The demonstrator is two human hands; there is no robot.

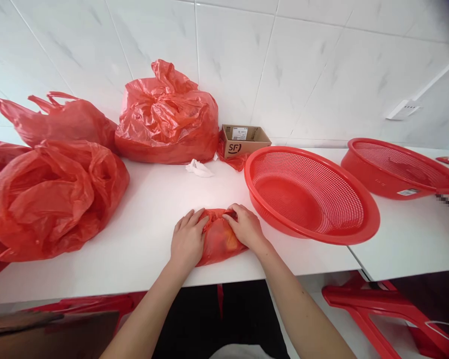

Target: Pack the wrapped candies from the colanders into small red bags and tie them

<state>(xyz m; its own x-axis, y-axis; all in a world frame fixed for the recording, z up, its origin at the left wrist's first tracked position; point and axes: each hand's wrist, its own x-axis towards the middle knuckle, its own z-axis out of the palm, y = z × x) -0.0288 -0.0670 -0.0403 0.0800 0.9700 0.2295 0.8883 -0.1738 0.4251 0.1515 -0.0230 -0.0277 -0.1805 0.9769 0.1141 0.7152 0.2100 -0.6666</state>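
Observation:
A small red plastic bag (220, 242) lies on the white table near its front edge, with something yellowish showing faintly through the film. My left hand (188, 237) grips the bag's left side, its fingers closed on the plastic near the top. On the right, my right hand (247, 227) pinches the bag's upper edge between thumb and fingers. What is inside the bag cannot be made out. Just right of my right hand stands a large red plastic colander (292, 199) with nothing in it.
Large filled red bags (168, 119) stand along the wall and at the left (56, 199). An open SF cardboard box (243, 144) sits behind a crumpled white tissue (199, 168). Another red colander (389, 169) is at the right. Red stools (374, 304) are below the table (149, 219).

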